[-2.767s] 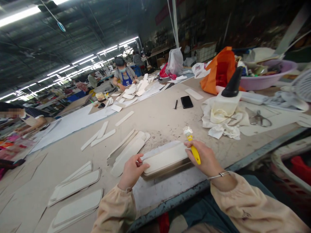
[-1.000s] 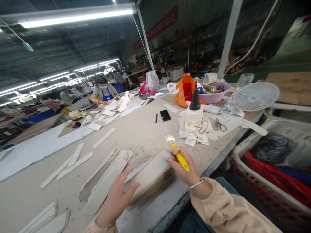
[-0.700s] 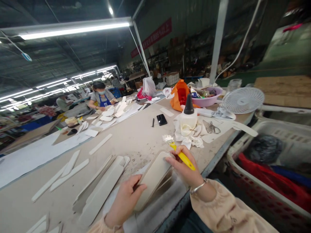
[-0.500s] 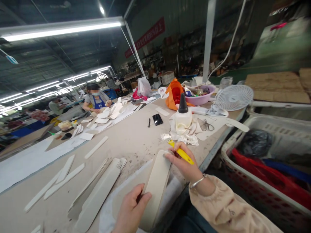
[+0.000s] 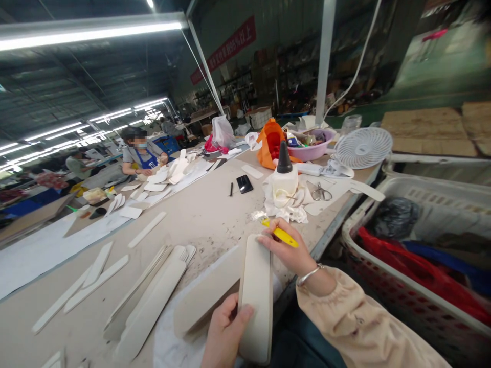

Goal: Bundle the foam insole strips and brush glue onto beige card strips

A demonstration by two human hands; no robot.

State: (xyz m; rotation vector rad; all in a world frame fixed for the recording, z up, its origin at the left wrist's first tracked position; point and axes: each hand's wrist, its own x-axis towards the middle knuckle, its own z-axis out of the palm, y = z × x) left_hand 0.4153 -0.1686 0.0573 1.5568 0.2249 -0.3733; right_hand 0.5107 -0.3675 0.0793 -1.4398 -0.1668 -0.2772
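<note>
A long cream panel with rounded ends is held up off the table, its length running towards me. My left hand is closed on its lower left edge, thumb on the face. At the far end, the fingers of my right hand pinch the panel's edge. That same hand grips a brush with a yellow handle and white-coated bristles pointing away to the left. Just left of the held panel, more panels lie on a white sheet. A fanned pile of similar panels rests further left.
Past the brush, a white bottle with a black cone top stands on crumpled cloth. Scissors, a phone, an orange bag and a fan lie around. A basket borders the table's right. One co-worker handles panels opposite.
Both hands have lifted the cream panel off the stack and turned it lengthwise towards me. My left hand, open one second ago, has closed on it. The view has swung to the right.
</note>
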